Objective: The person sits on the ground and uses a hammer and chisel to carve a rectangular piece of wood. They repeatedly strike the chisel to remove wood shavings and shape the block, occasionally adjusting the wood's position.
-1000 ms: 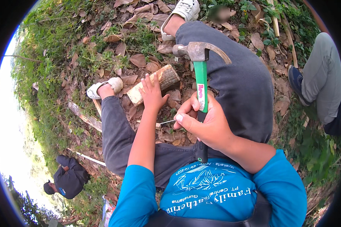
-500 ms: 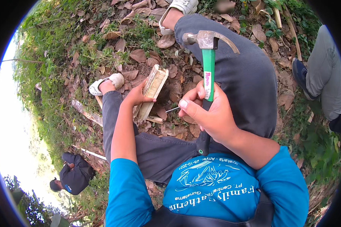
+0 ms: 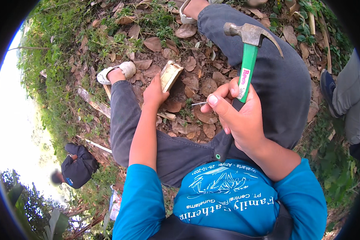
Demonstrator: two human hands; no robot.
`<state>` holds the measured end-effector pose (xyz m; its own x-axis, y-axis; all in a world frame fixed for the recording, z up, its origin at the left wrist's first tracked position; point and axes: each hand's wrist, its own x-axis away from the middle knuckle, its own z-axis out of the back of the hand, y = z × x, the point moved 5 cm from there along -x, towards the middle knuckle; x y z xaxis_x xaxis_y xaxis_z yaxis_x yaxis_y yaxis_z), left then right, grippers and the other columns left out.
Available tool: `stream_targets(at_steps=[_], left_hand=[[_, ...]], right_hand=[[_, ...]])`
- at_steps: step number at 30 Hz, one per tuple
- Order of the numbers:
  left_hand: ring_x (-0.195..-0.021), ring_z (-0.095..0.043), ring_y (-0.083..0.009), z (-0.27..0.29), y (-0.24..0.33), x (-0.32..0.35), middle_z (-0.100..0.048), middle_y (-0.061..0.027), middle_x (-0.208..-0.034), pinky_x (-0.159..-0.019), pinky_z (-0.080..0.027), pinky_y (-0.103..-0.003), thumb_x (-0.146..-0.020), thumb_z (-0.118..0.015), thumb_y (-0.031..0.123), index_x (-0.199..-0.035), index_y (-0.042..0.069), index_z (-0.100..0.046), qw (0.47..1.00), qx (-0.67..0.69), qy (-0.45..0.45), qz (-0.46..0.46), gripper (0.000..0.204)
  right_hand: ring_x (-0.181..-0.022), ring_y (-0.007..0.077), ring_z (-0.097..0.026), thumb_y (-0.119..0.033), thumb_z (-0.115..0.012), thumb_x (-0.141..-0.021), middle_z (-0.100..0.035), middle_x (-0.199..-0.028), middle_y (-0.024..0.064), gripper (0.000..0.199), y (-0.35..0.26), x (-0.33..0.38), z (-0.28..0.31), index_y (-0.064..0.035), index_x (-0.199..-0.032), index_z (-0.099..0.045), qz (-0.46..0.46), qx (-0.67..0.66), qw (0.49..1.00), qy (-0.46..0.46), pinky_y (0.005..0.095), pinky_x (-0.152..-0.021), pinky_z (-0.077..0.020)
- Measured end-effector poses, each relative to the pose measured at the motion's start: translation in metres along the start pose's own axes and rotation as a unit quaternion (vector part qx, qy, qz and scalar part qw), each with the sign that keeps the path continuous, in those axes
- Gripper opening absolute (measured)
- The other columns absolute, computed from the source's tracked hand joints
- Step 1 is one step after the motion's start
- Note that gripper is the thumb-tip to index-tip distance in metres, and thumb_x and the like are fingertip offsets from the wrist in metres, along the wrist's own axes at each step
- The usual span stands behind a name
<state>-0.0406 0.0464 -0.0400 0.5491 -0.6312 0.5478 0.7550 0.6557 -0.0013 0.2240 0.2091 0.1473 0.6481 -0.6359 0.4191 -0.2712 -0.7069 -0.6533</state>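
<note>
Head view: the leaf-covered ground point(image 3: 154, 44) is cut off by the dark lens rim. The person's grey trousers point(image 3: 268, 76) border the work area; the right shoe point(image 3: 185, 15) is cut off at the top edge. A second person's legs point(image 3: 344, 90) are cropped at right.

The hammer point(image 3: 249, 58) is held head forward, claw to the right. The right hand point(image 3: 242, 116) is clamped on its grip, partly covering it. The wood block point(image 3: 172, 75) is between the legs; the left hand point(image 3: 154, 92) grips it, arm extended, concealing its near end. Ground contact cannot be determined. The nail point(image 3: 199, 103) is pinched at the right thumb, exposed end leftward, remainder hidden. Open space separates nail and block.
</note>
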Motion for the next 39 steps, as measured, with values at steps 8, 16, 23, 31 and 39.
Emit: stream_targets(at_steps=[8,16,23,31,39], left_hand=[[-0.125,-0.060,-0.0344,0.008,-0.042,-0.018,-0.054,-0.0135,-0.146,-0.101,-0.052,-0.045,-0.073,-0.082,0.021,-0.155,0.017,-0.033,1.000,-0.014,-0.014,0.013,0.095],[-0.121,-0.062,-0.0367,0.027,-0.055,-0.045,-0.053,-0.0193,-0.137,-0.100,-0.053,-0.047,-0.067,-0.093,0.029,-0.159,0.021,-0.029,0.988,-0.121,-0.096,0.010,0.113],[-0.118,-0.063,-0.0381,0.021,-0.051,-0.047,-0.056,-0.0185,-0.135,-0.101,-0.052,-0.045,-0.065,-0.093,0.020,-0.152,0.019,-0.040,0.995,-0.071,-0.069,-0.014,0.103],[-0.121,-0.062,-0.0377,0.033,-0.092,-0.091,-0.062,-0.0260,-0.134,-0.103,-0.049,-0.042,-0.070,-0.082,0.009,-0.158,0.016,-0.032,0.982,0.021,-0.165,-0.089,0.101],[-0.131,-0.051,-0.0419,0.018,-0.021,-0.055,-0.044,-0.0241,-0.143,-0.107,-0.044,-0.050,-0.063,-0.087,0.021,-0.157,0.014,-0.024,0.986,-0.096,0.137,-0.007,0.114]], right_hand=[[-0.091,0.0196,-0.072,0.003,-0.067,-0.094,-0.064,-0.093,0.0101,0.035,0.009,0.000,0.005,-0.0113,-0.100,-0.036,-0.015,-0.009,1.000,-0.008,0.0288,-0.075,-0.0536],[-0.090,0.0190,-0.072,0.004,-0.068,-0.094,-0.065,-0.093,0.0103,0.036,0.010,-0.004,0.005,-0.0111,-0.099,-0.036,-0.021,-0.003,1.000,0.007,0.0305,-0.082,-0.0565],[-0.091,0.0188,-0.072,0.005,-0.067,-0.094,-0.065,-0.093,0.0111,0.036,0.008,-0.009,0.005,-0.0109,-0.100,-0.035,-0.023,-0.006,0.999,0.023,0.0303,-0.082,-0.0568],[-0.092,0.0185,-0.072,0.005,-0.066,-0.094,-0.066,-0.094,0.0123,0.036,0.008,-0.008,0.003,-0.0107,-0.100,-0.035,-0.055,-0.004,0.998,0.017,0.0304,-0.082,-0.0579],[-0.090,0.0174,-0.072,0.005,-0.066,-0.094,-0.067,-0.094,0.0138,0.037,0.004,-0.013,0.007,-0.0108,-0.101,-0.034,-0.031,-0.011,0.999,0.024,0.0257,-0.076,-0.0574]])
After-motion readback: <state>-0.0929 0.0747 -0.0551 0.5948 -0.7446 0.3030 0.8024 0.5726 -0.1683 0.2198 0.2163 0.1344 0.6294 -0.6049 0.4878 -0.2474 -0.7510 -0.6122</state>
